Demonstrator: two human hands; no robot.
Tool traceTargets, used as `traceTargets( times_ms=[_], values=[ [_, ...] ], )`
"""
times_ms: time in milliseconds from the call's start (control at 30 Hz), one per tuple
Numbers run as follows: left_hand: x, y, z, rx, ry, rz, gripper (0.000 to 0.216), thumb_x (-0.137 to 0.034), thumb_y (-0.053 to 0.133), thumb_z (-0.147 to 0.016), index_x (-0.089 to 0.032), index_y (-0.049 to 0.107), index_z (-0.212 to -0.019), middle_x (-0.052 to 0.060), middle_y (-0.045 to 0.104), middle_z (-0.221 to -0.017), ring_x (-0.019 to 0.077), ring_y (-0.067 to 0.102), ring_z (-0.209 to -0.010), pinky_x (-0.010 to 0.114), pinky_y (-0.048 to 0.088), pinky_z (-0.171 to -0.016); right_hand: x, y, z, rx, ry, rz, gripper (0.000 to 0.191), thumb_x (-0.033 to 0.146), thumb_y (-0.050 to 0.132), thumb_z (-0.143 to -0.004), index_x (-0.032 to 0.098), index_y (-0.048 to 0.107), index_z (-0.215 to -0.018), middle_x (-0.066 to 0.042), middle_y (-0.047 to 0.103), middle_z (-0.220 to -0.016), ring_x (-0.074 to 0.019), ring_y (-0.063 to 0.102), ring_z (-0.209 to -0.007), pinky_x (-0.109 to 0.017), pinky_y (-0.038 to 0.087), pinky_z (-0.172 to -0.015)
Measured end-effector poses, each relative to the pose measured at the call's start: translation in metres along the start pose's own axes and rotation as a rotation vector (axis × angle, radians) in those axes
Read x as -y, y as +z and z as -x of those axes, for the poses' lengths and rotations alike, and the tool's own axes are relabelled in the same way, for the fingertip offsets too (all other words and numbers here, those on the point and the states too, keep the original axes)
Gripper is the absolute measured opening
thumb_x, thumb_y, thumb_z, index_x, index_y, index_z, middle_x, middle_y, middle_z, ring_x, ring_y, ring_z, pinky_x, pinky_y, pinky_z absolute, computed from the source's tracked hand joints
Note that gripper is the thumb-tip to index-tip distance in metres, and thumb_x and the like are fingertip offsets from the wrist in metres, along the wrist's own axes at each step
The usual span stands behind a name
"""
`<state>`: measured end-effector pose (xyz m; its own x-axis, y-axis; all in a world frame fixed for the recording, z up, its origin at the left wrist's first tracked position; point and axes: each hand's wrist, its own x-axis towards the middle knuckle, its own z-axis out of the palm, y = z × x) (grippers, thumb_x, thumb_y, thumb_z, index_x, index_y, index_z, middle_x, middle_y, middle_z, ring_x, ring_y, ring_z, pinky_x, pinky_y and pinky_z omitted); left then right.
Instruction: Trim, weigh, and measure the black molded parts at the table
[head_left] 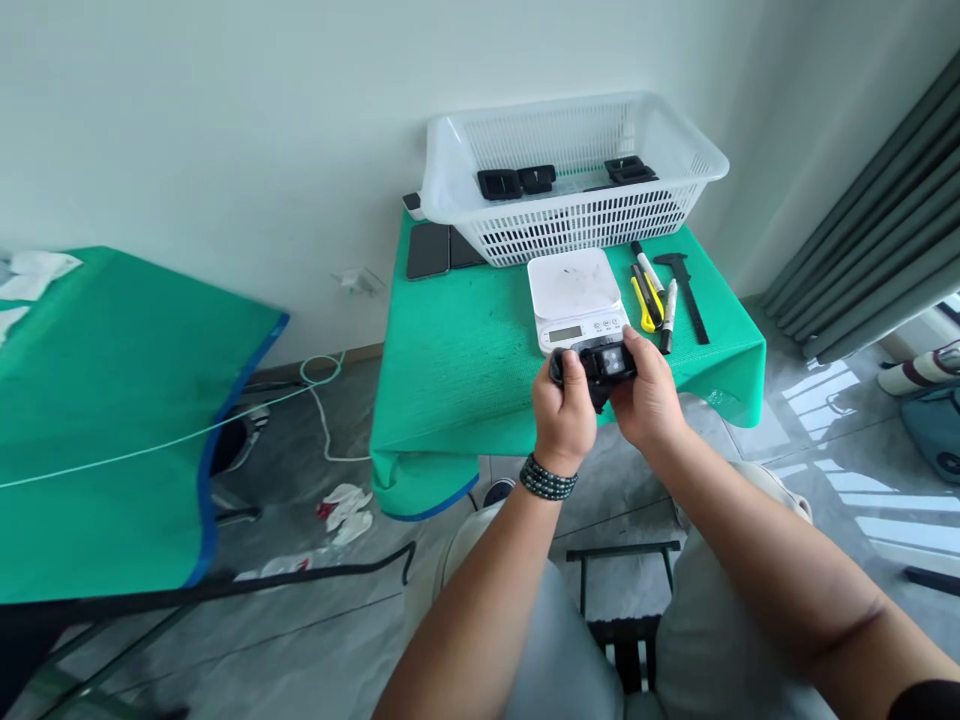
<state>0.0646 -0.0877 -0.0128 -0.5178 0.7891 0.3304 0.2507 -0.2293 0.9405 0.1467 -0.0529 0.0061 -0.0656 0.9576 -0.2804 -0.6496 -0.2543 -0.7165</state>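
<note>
Both my hands hold a small black device with a pale lens-like face (606, 364) just in front of a white kitchen scale (576, 296). My left hand (564, 408), with a beaded bracelet on the wrist, grips the device's left end with curled fingers. My right hand (649, 394) wraps round its right side. The scale stands on a small table under a green cloth (465, 350).
A white slotted basket (571, 172) with black parts in it sits at the table's back. Yellow cutters, a marker and a black caliper (663, 294) lie right of the scale. Dark phones (429, 250) lie back left. A second green-covered table (105, 400) stands left; cables cross the floor.
</note>
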Motion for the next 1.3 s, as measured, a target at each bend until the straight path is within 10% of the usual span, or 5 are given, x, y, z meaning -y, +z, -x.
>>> traceTargets(
  times_ms=[167, 533, 833, 1100, 1300],
  values=[
    [0.006, -0.009, -0.01, -0.016, -0.073, 0.028, 0.069, -0.084, 0.043, -0.091, -0.019, 0.064, -0.078, 0.008, 0.073, -0.078, 0.0201, 0.068, -0.075, 0.031, 0.055, -0.068, 0.0, 0.001, 0.004, 0.043, -0.02, 0.197, 0.038, 0.045, 0.079, -0.063, 0.024, 0.048, -0.071, 0.005, 0.048, -0.069, -0.0132, 0.042, -0.065, -0.028, 0.034, -0.059],
    [-0.01, -0.022, -0.019, 0.452, -0.187, 0.154, 0.069, -0.084, 0.05, -0.088, -0.018, 0.07, -0.08, 0.007, 0.072, -0.075, 0.0214, 0.067, -0.073, 0.031, 0.057, -0.064, 0.021, 0.0, -0.007, 0.298, -0.067, 0.572, 0.024, 0.041, 0.072, -0.064, 0.023, 0.056, -0.065, 0.004, 0.045, -0.062, -0.0139, 0.037, -0.062, -0.029, 0.03, -0.059],
    [-0.005, -0.033, -0.018, 0.549, -0.228, 0.128, 0.064, -0.077, 0.049, -0.094, -0.018, 0.069, -0.082, 0.006, 0.072, -0.076, 0.0215, 0.066, -0.071, 0.034, 0.057, -0.067, 0.023, -0.002, 0.01, 0.491, -0.098, 0.888, 0.028, 0.046, 0.072, -0.073, 0.022, 0.058, -0.068, 0.003, 0.05, -0.063, -0.0146, 0.042, -0.063, -0.03, 0.032, -0.058],
    [-0.009, -0.025, -0.01, 0.419, -0.044, 0.027, 0.064, -0.076, 0.038, -0.098, -0.021, 0.07, -0.095, 0.011, 0.075, -0.089, 0.0264, 0.071, -0.093, 0.039, 0.058, -0.088, 0.01, 0.001, 0.003, 0.169, -0.097, 0.535, 0.038, 0.054, 0.077, -0.07, 0.026, 0.055, -0.084, 0.005, 0.056, -0.067, -0.0154, 0.049, -0.061, -0.029, 0.038, -0.059],
    [-0.009, -0.025, -0.002, 0.445, 0.017, -0.074, 0.061, -0.073, 0.033, -0.101, -0.023, 0.063, -0.084, 0.008, 0.069, -0.073, 0.023, 0.064, -0.068, 0.036, 0.053, -0.066, 0.011, -0.001, -0.005, 0.056, -0.015, 0.402, 0.042, 0.06, 0.075, -0.067, 0.026, 0.051, -0.075, 0.005, 0.047, -0.067, -0.0152, 0.043, -0.061, -0.03, 0.039, -0.057]
  ],
)
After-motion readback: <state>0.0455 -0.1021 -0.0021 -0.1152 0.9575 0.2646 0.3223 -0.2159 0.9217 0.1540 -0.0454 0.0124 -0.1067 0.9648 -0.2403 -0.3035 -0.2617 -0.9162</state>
